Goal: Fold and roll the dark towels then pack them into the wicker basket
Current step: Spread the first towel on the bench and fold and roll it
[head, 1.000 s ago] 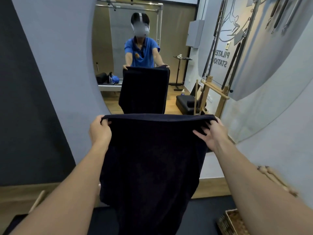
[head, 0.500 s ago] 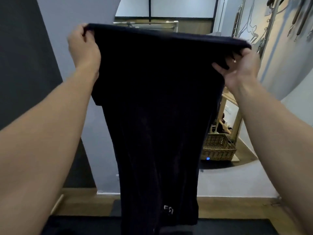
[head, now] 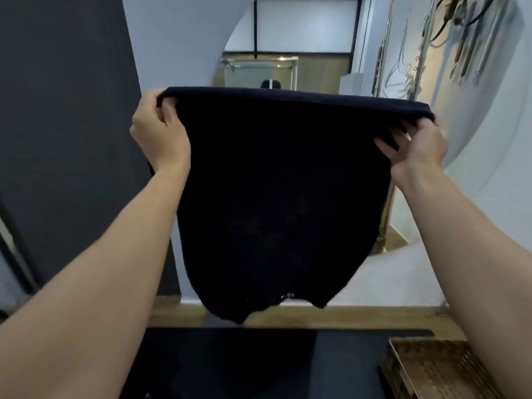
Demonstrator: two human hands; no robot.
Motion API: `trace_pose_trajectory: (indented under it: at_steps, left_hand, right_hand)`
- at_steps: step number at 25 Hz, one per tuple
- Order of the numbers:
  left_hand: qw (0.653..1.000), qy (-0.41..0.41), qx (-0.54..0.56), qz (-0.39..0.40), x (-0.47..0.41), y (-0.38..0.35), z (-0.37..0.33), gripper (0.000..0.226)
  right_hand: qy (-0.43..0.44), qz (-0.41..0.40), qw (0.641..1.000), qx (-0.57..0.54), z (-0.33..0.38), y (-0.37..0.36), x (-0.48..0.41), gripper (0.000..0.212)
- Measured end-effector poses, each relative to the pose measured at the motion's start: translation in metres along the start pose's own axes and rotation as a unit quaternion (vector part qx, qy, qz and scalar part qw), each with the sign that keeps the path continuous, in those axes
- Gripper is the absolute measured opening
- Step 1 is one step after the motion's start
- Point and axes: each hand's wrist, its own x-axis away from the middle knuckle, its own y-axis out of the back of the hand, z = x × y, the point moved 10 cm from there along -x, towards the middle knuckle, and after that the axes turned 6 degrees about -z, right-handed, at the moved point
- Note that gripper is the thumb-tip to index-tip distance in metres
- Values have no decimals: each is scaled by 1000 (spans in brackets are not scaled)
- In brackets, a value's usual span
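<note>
A dark towel [head: 282, 203] hangs in the air in front of me, stretched flat along its top edge. My left hand [head: 159, 133] pinches its upper left corner. My right hand [head: 414, 145] pinches the upper right corner, with some fingers spread against the cloth. The towel's lower edge hangs just above a dark padded surface [head: 230, 364]. The wicker basket [head: 431, 370] sits at the lower right, partly behind my right forearm; its inside is mostly out of view.
A large round mirror [head: 316, 67] on the pale wall ahead reflects the room and a person's head above the towel. Straps and springs [head: 460, 38] hang on the wall at upper right. A wooden floor strip [head: 374, 315] runs under the wall.
Both hands have lowered the towel from its raised height half a second ago. The towel now hangs shorter, its lower edge clear of the dark surface. The view has tilted down and the basket shows at lower right.
</note>
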Motion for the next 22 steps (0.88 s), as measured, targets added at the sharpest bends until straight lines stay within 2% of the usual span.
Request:
trace_pose_trajectory:
  at_steps: [3, 5, 8, 11, 13, 16, 19, 22]
  left_hand:
    - [999, -5, -44, 29, 45, 74, -2, 25]
    - [995, 13, -86, 54, 79, 114, 7, 26]
    - [983, 43, -151, 97, 140, 170, 25, 26]
    - [961, 90, -223, 138, 199, 210, 52, 25]
    - [942, 134, -258, 166, 237, 225, 72, 26]
    - [904, 205, -327, 185, 301, 242, 106, 31]
    - [866, 288, -367, 179, 358, 258, 158, 29]
    - [849, 356, -341, 193, 400, 266, 214, 30]
  right_hand:
    - [3, -47, 994, 98, 7, 72, 71, 32]
    - [10, -74, 973, 218, 11, 111, 108, 31]
    - [33, -73, 905, 418, 10, 173, 147, 25]
    - [40, -48, 813, 579, -15, 235, 172, 22]
    - [24, -29, 762, 647, -38, 272, 183, 25]
    - [-20, -10, 722, 692, -76, 332, 200, 26]
    - [-77, -11, 720, 689, -115, 381, 211, 33]
    - [-122, -52, 755, 642, -148, 406, 209, 38]
